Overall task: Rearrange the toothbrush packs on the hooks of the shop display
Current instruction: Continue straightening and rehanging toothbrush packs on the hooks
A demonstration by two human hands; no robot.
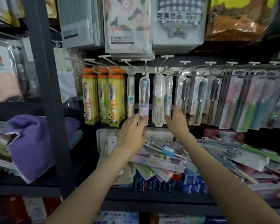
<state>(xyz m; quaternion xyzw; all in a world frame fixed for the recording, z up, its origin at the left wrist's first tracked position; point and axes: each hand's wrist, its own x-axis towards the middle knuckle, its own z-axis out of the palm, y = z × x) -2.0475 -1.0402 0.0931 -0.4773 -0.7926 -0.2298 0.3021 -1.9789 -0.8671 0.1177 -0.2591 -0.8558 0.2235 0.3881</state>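
L hand (132,131) pinches clear toothbrush pack (144,101) low — R hand (177,123) touches next pack (168,97), grip unclear.

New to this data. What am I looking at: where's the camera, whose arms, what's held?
There is one picture, taken by a wide-angle camera worn on a person's head, looking forward and down. There is no robot; the two bare arms are the wearer's. They face a shop display with rows of hooks. The left hand pinches the bottom of a clear toothbrush pack whose top is up at a hook. The right hand is at the lower end of a neighbouring clear pack; whether it grips it is unclear. Orange packs hang to the left and grey packs to the right. Loose packs lie heaped on the shelf below.
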